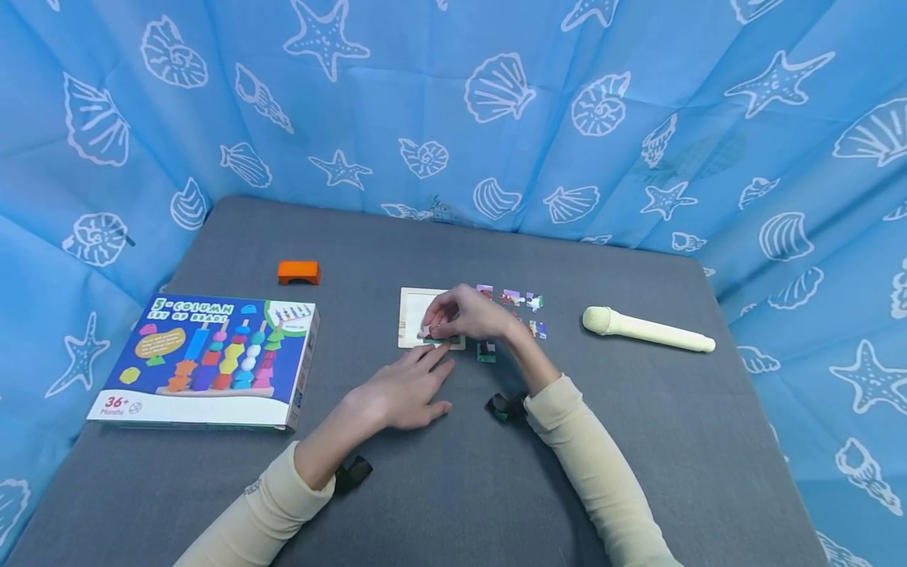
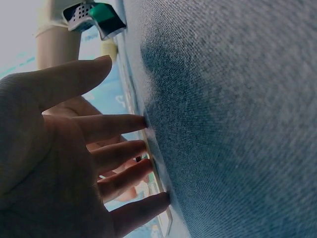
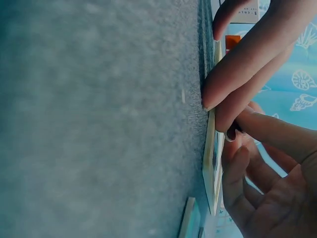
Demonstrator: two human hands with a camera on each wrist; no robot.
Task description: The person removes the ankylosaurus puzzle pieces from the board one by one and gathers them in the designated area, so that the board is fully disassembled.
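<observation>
A shallow wooden puzzle tray with a pale inside lies in the middle of the table. Over it, my right hand pinches a small jigsaw piece between thumb and fingers, low at the tray's near side; the fingers hide most of the piece. My left hand rests palm down, its fairly straight fingertips at the tray's near edge and holding nothing. Just right of the tray, several loose jigsaw pieces lie partly behind the right hand and wrist. In the right wrist view the tray's edge runs below both hands.
At the left lies a bead-set box, with an orange arch block behind it. A pale yellow toy microphone lies on the right. The grey table is backed by a blue shell-print curtain.
</observation>
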